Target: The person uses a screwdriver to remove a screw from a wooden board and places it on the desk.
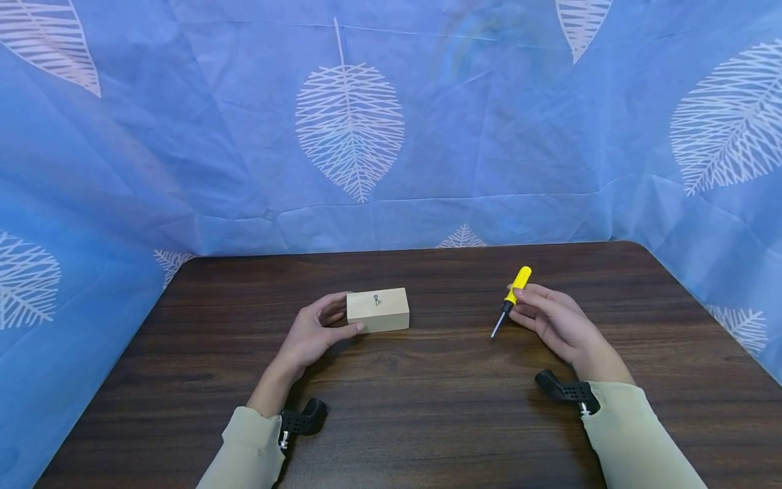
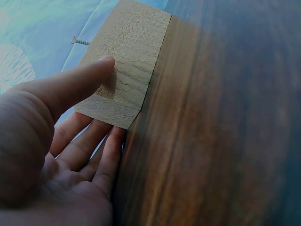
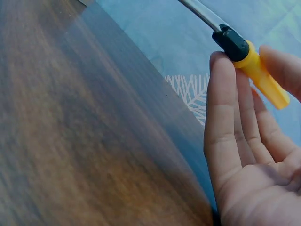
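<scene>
A pale wooden block (image 1: 379, 312) rests on the dark table, with a screw (image 1: 376, 299) standing up from its top face. My left hand (image 1: 314, 333) grips the block's left end, thumb along the near side and fingers behind it. In the left wrist view the thumb presses on the block (image 2: 134, 56), and the screw (image 2: 81, 41) juts out with its thread partly exposed. To the right, my right hand (image 1: 559, 322) pinches a yellow-handled screwdriver (image 1: 518, 284) between thumb and fingers, its tip slanting down to the left. The right wrist view shows its black collar (image 3: 233, 43) and metal shaft.
The dark wood-grain table (image 1: 427, 407) has its far edge behind the block. A blue cloth with white leaf prints (image 1: 489, 136) hangs behind and along both sides. Black wrist mounts (image 1: 305, 418) sit on both sleeves.
</scene>
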